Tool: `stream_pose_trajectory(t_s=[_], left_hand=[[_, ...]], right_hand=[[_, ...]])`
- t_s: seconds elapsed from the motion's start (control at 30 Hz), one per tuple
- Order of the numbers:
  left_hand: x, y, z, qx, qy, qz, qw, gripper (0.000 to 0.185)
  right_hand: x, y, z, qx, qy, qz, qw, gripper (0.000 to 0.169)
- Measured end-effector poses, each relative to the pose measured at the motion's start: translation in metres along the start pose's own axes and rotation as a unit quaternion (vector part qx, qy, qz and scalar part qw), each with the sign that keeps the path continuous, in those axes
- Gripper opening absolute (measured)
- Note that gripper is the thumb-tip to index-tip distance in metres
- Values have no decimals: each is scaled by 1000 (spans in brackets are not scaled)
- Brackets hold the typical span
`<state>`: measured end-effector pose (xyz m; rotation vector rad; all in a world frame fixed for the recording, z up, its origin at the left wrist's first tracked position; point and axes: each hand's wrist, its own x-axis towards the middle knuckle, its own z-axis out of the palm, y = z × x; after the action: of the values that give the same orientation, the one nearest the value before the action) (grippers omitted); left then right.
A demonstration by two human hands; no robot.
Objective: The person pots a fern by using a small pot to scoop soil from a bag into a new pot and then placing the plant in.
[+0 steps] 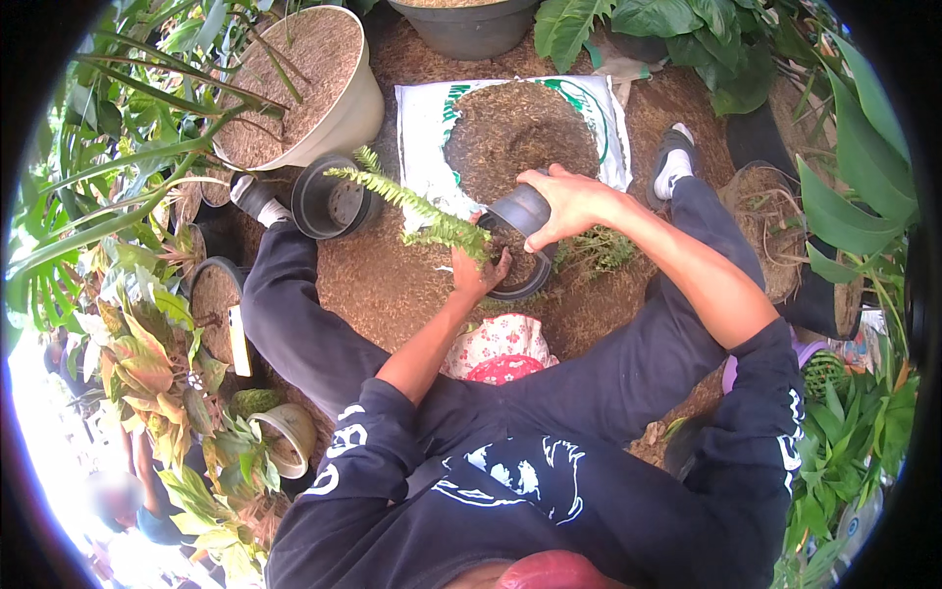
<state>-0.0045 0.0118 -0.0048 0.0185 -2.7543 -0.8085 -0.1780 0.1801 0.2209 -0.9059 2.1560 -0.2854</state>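
My right hand [570, 202] grips a small black plastic pot [524, 210], tilted above a larger black pot [531, 286] on the ground. My left hand [478, 269] is at the base of a green fern [427, 210], at the larger pot's left rim; its fingers are partly hidden by fronds. Dark potting mix shows inside the larger pot. Just beyond lies a white plastic sack [423, 147] with green print, a heap of brown potting mix [522, 132] on it. Small leafy sprigs [600, 252] lie right of the pots.
Empty black pots [327, 199] stand by my left foot, near a large cream pot [353, 110] of soil. A dark grey pot [467, 29] is at the top. A phone [239, 342] rests at a pot's edge on the left. Dense foliage lines both sides; a person [121, 497] is at lower left.
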Motion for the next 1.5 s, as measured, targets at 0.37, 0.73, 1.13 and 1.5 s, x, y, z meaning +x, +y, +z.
stream_pose_trajectory(t_s=[0.37,0.73,1.13,1.5], left_hand=[[8,18,-15,-25,21,-31,999,31],[9,22,-18,-9,18,-14,1000,22],[5,7,-16,37,-126,-2,991,55],[-26,-27,17,340,-246,57,906,38]], right_hand=[[7,12,-3,-34,-20,64,997,116],[33,36,5,56,-51,32,997,119],[50,24,1,-101,-17,94,990,119],[85,36,-11,-105,2,180,978,132]])
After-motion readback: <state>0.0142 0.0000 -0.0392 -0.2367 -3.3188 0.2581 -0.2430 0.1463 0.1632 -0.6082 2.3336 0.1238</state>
